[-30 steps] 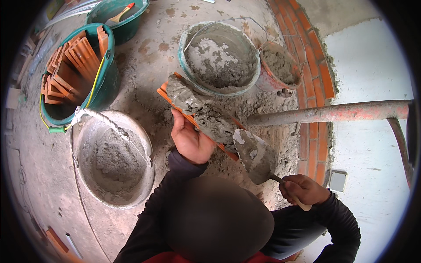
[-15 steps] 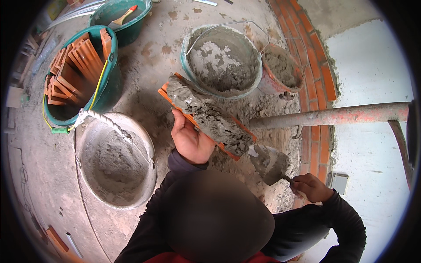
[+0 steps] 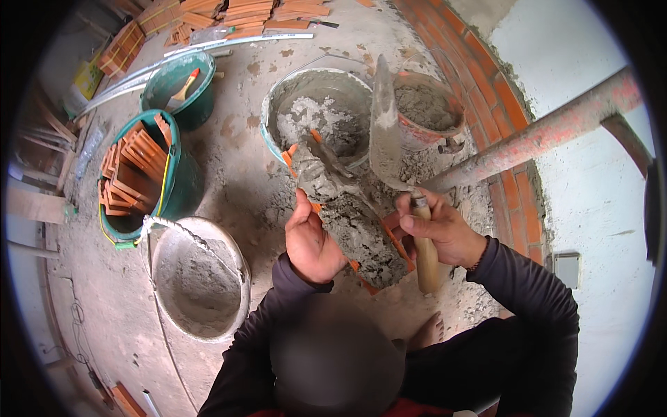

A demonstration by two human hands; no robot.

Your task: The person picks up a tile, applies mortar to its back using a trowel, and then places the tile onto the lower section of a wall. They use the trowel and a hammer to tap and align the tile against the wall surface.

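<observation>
My left hand (image 3: 314, 247) grips an orange brick slip (image 3: 401, 247) by its left edge, tilted in front of me. A thick, rough layer of wet grey mortar (image 3: 354, 226) covers most of its upper face. In my right hand (image 3: 448, 229) is a trowel (image 3: 385, 135), its wooden handle pointing down toward me and its mortar-smeared blade pointing up and away. Some right fingers reach to the slip's right edge; whether they touch it is partly hidden. Just beyond the slip stands a wide bucket (image 3: 267, 115) of mortar.
A reddish bucket (image 3: 415, 137) of mortar stands by the orange brick courses (image 3: 504, 121). A metal pole (image 3: 535, 139) slants in from the right. To the left are a green bucket (image 3: 186, 184) of brick slips, another green bucket (image 3: 203, 104) with a brush (image 3: 186, 85), and a pale bucket (image 3: 243, 306) holding grey material.
The trowel has come up off the slip's near end, its blade now pointing away. My right hand has moved in beside the slip. The view has shifted, showing more stacked bricks far off.
</observation>
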